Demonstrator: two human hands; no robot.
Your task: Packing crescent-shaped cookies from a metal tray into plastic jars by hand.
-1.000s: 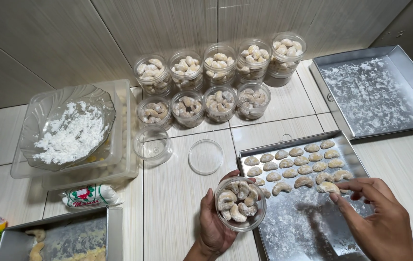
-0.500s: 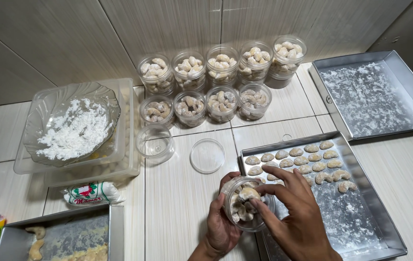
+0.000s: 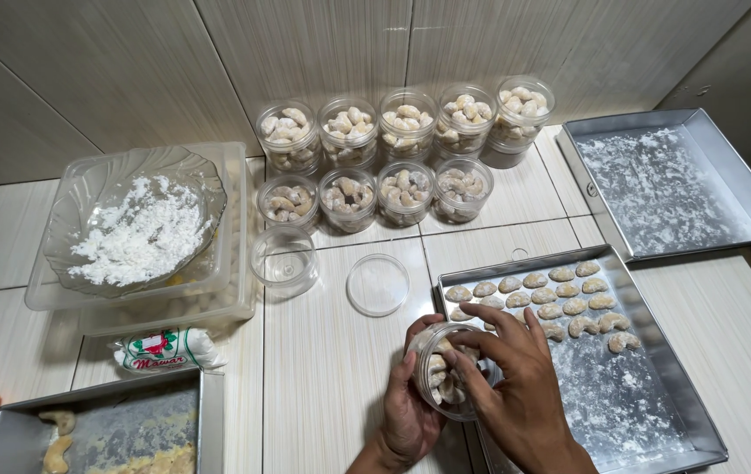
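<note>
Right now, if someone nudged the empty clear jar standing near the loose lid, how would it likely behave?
The empty jar looks like thin clear plastic with nothing inside, so it is probably very light and would slide easily on the smooth tiled counter. It stands upright, low and wide, so tipping seems unlikely. If knocked onto its round side, it might roll toward the lid.

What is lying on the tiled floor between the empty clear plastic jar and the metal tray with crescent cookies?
In the head view, only a round clear plastic lid lies between the empty clear plastic jar and the metal tray.
</note>
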